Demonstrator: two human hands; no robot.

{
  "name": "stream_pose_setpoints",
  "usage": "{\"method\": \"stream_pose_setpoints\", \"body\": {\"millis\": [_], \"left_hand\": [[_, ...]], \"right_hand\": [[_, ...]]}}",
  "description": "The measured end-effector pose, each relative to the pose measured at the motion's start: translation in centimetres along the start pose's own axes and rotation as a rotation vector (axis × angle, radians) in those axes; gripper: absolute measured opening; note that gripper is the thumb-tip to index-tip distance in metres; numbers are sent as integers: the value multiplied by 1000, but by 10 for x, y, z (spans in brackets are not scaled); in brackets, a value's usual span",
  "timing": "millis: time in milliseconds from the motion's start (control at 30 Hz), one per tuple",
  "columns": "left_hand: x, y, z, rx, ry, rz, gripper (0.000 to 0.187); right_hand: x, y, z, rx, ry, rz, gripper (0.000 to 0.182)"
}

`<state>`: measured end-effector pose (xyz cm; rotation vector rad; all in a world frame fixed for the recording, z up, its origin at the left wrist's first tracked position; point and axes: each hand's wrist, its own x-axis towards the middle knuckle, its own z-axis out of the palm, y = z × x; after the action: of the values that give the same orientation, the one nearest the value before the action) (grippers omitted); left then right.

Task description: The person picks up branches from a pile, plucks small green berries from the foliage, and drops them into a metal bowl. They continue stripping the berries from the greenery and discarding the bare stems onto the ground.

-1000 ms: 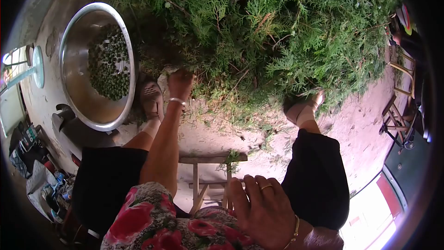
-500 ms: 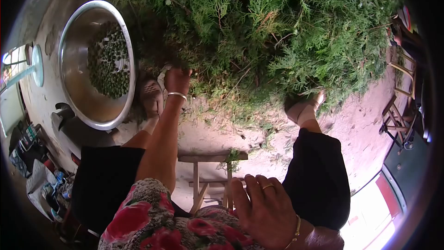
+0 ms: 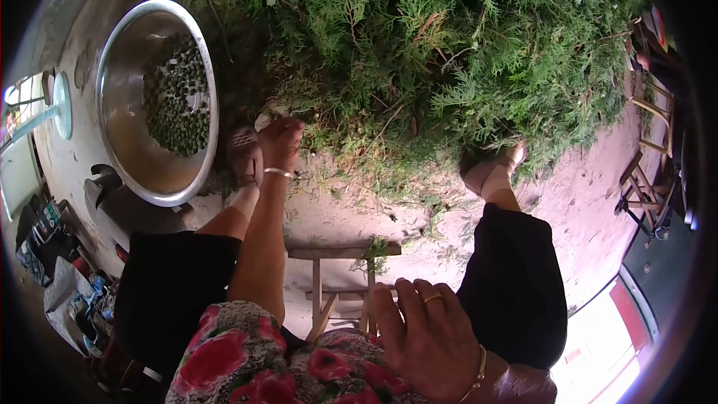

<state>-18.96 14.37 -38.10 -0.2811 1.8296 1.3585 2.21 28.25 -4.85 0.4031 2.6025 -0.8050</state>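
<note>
My left hand (image 3: 281, 144), with a pale bangle at the wrist, reaches down beside my left shoe (image 3: 245, 153) at the near edge of a heap of green conifer branches (image 3: 419, 52). Its fingers are curled in, and whatever they hold is hidden. To its left stands a wide metal basin (image 3: 120, 127), partly filled with small green cones (image 3: 176, 101). My right hand (image 3: 426, 337) lies over my lap, palm down and holding nothing, its fingers stretched and slightly apart. It wears a ring and a thin gold bracelet.
A wooden stool or frame (image 3: 344, 253) stands between my legs, a green sprig on it. My right shoe (image 3: 486, 172) touches the heap's edge. Chairs (image 3: 643, 191) are at the far right; assorted items (image 3: 75, 299) lie at the lower left. Plant bits litter the floor.
My left hand has drawn back slightly from the branches toward me, and its fingers show more clearly. The right hand stays in place.
</note>
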Motion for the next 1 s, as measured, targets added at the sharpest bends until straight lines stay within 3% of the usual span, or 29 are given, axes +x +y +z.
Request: {"method": "stream_pose_setpoints", "body": {"millis": [33, 67, 133, 167, 267, 400, 467, 533, 600, 633, 700, 767, 800, 867, 933, 1000], "left_hand": [[22, -23, 4, 262, 28, 422, 5], [27, -20, 14, 264, 25, 424, 5], [32, -13, 33, 927, 95, 361, 15], [40, -24, 34, 1102, 143, 463, 18], [32, -4, 40, 1357, 66, 560, 18], [33, 12, 21, 1193, 37, 613, 17], [13, 58, 11, 827, 88, 813, 12], [-3, 103, -9, 757, 143, 956, 9], [-27, 151, -36, 747, 237, 796, 5], [-27, 164, -62, 810, 279, 830, 11], [-20, 187, -114, 893, 330, 867, 18], [-24, 200, -156, 1567, 377, 573, 46], [-38, 205, -166, 1586, 388, 567, 46], [-62, 213, -176, 1903, 648, 447, 73], [-38, 229, -221, 1903, 624, 343, 76], [-49, 260, -226, 1667, 174, 364, 71]], "right_hand": [[1, 0, -1, 2, 1, 2, 34], [2, 0, -3, 14, -28, 16, 34], [3, 2, -7, 24, -54, 30, 35], [3, 3, -7, 26, -55, 21, 35], [3, 3, -8, 32, -12, 17, 35], [4, 7, 2, -51, 1, -26, 35], [-2, 10, 18, -79, 30, -8, 33], [-8, 8, 19, -104, 70, -1, 32], [-8, 8, 13, -179, -26, 14, 38], [-7, 8, 3, -169, -105, 10, 39], [-9, 11, 5, -197, -47, -24, 38], [-11, 13, 6, -242, 34, -32, 35], [-12, 13, 7, -224, 40, -43, 35], [-13, 17, 9, -268, 16, -1, 32], [-15, 18, 10, -269, 17, 12, 30], [-17, 20, 11, -262, 61, -9, 29]]}}
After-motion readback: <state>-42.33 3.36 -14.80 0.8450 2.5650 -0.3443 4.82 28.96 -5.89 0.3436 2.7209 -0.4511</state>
